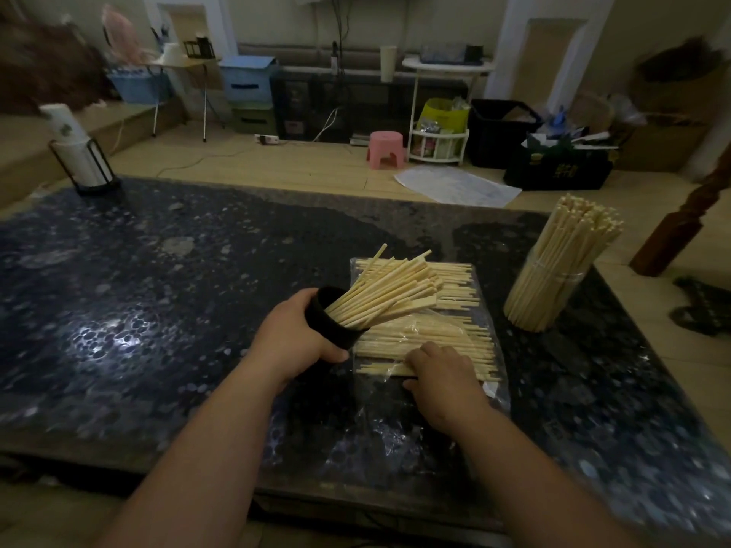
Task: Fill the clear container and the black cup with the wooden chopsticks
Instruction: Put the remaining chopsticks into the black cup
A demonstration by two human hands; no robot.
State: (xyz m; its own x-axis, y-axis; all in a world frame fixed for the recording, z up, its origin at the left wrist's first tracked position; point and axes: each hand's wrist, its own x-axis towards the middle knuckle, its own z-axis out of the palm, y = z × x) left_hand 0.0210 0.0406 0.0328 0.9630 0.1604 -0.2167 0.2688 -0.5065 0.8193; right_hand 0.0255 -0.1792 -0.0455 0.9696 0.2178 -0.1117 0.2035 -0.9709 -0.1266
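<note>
My left hand grips the black cup, tilted on its side with its mouth toward the right. A bundle of wooden chopsticks sticks out of the cup. Loose chopsticks lie in a pile on a clear plastic sheet just right of the cup. My right hand rests on the near edge of that pile, fingers curled around a few sticks. The clear container stands at the right of the table, packed full of upright chopsticks.
The dark speckled table stretches left. A paper-towel holder stands at its far left corner. A wooden post rises beyond the right edge. A pink stool and bins sit on the floor behind.
</note>
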